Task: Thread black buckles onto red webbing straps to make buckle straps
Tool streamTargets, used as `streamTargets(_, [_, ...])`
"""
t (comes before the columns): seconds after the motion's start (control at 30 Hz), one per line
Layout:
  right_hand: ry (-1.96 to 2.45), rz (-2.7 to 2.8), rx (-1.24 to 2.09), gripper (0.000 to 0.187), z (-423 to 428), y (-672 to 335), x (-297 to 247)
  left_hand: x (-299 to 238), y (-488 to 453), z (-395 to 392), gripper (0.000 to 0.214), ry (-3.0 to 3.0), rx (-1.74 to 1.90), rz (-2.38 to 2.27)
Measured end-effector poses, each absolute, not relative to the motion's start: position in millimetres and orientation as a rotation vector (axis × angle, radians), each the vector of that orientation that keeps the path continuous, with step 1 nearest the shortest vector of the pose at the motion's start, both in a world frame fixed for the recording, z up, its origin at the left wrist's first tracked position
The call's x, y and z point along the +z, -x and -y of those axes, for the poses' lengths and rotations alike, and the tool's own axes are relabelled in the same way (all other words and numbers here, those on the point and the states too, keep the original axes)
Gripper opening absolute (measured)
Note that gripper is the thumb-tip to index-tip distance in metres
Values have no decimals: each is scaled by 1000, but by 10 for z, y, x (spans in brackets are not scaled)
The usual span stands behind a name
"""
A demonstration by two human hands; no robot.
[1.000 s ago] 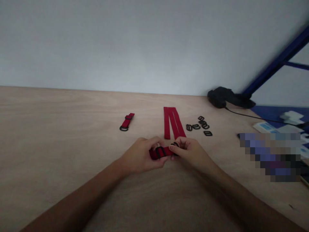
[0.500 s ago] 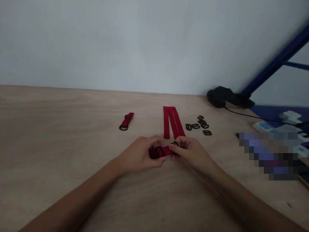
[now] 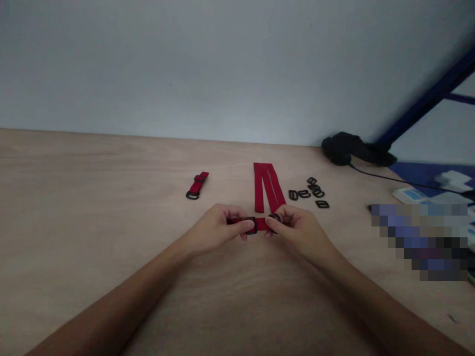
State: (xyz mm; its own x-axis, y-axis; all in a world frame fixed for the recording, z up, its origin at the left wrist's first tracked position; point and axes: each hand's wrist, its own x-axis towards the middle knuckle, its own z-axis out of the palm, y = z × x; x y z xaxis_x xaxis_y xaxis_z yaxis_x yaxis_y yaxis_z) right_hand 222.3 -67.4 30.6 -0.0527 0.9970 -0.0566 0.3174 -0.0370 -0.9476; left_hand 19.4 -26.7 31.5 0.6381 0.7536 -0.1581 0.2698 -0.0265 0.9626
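Between my two hands a short red strap (image 3: 261, 224) is stretched level above the table. My left hand (image 3: 218, 228) is closed on its left part, thumb pressed against a black slide buckle (image 3: 251, 225) threaded on the strap. My right hand (image 3: 299, 225) pinches the right end, where a black ring (image 3: 275, 217) shows partly behind the fingers. The strap's left end is mostly hidden in my left hand. Just beyond my hands lie several flat red straps (image 3: 259, 188), side by side.
A red strap with black buckles (image 3: 198, 186) lies to the left. Several loose black buckles (image 3: 314, 190) are grouped at the right. Farther back rests a black object with a cable (image 3: 347, 148). A blurred-out patch (image 3: 419, 242) covers items at the right edge.
My left thumb has come down onto the slide buckle, and the strap is now flatter and straighter. The view has shifted slightly.
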Motion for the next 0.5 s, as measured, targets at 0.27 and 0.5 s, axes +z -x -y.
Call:
streamTargets(0.27, [1784,2069,528,39,681,-2253,276,347,-38,238,40,-2242,334,-1330])
streamTargets(0.5, [1934,2029,392,25,648,-2398,319,379,42,200,34,-2387,672,-1300])
